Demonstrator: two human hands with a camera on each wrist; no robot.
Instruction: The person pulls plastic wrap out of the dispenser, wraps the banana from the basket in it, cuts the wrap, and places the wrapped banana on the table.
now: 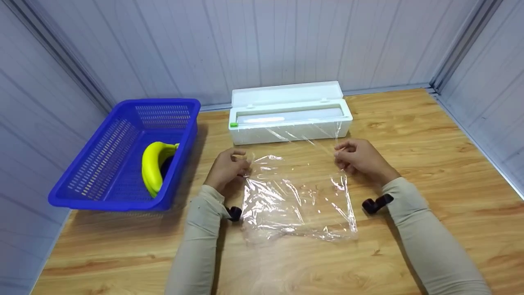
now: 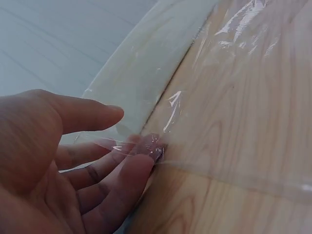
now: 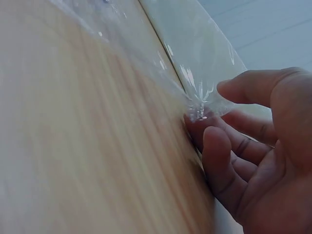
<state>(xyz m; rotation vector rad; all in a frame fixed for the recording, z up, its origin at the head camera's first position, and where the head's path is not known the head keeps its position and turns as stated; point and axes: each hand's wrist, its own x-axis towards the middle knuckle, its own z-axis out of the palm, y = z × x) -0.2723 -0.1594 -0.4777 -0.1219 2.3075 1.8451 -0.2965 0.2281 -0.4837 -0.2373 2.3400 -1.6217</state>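
Observation:
A sheet of clear plastic wrap (image 1: 294,200) stretches over the wooden table, running from the roll (image 1: 286,116) in the long white box (image 1: 290,133) toward the person. At its left edge is my left hand (image 1: 229,166), fingers loosely bent. In the left wrist view the wrap's edge lies over the fingertips (image 2: 139,170), and the thumb stands apart from them. My right hand (image 1: 360,157) is at the opposite edge, close in front of the box. There the wrap bunches against the fingers, with a gap between thumb and fingers in the right wrist view.
The box's lid (image 1: 286,93) is raised against the back wall (image 1: 282,45). A green piece (image 1: 233,124) sits at the box's left end. On the left stands a blue plastic basket (image 1: 110,205) holding yellow bananas (image 1: 152,168) and a dark item partly hidden behind them.

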